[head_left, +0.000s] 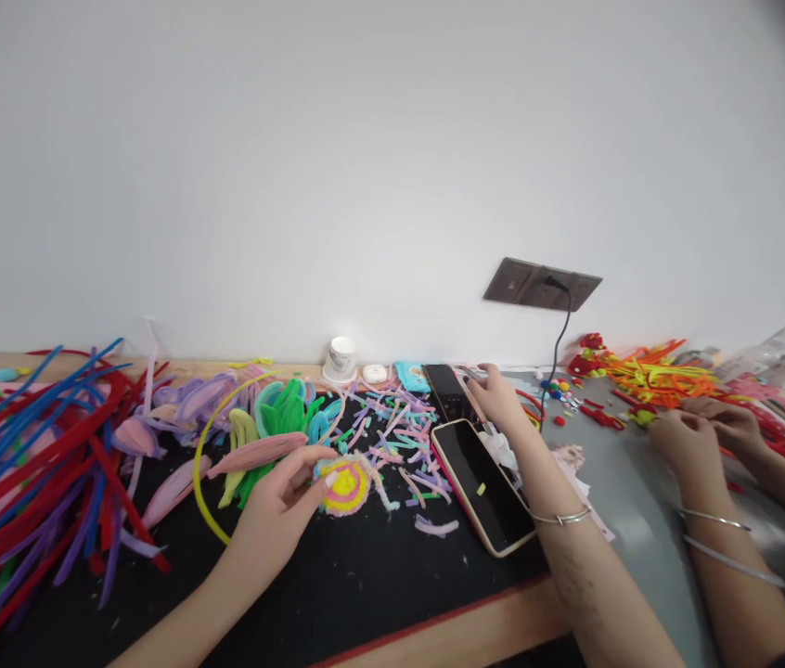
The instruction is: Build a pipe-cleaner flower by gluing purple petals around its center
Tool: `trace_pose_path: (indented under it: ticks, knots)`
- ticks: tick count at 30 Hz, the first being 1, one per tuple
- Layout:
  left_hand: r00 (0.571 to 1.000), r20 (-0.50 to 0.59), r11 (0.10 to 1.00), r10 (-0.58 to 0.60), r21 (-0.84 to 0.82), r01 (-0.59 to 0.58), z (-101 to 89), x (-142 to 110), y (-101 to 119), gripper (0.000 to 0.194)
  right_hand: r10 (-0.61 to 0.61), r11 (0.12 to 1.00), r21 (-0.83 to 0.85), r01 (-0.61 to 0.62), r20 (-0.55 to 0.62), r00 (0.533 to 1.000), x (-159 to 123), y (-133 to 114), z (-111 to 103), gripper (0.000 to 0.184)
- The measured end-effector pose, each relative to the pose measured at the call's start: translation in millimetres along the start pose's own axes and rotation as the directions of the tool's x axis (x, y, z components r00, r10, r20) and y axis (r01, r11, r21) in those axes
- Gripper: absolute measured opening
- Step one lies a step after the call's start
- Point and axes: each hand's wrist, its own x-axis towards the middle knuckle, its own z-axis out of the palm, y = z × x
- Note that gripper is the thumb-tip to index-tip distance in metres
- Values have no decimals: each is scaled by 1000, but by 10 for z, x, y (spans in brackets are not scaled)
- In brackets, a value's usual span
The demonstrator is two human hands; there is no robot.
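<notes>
Left hand [285, 496]: pinched on yellow-and-pink coil [345, 485]
Right hand [495, 394]: well apart, beside black device [446, 388]; grip unclear
Phone [490, 501]: face up on counter [458, 626], beside pastel scraps [403, 429]

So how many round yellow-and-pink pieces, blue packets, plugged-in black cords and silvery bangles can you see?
Round piece, in the left hand: 1
Blue packet: 1
Black cord: 1
Bangles, one on the right arm, two on a co-worker's arm: 3
Total: 6
</notes>
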Motion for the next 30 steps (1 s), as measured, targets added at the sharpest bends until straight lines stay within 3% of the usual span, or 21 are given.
trace_pose_path:
  ticks: [16,25,30]
  knots:
    - [1000,5,999,-15,-38,15,5,1,10,21,86,994,-74,-76,135,987,274,148,100,50]
    - [999,9,998,-34,-54,35,-4,21,-26,22,88,996,-48,-80,207,974,268,149,115,26]
    - [999,14,997,-41,-65,42,-14,10,-45,22,69,998,-27,-64,233,970,283,166,118,27]
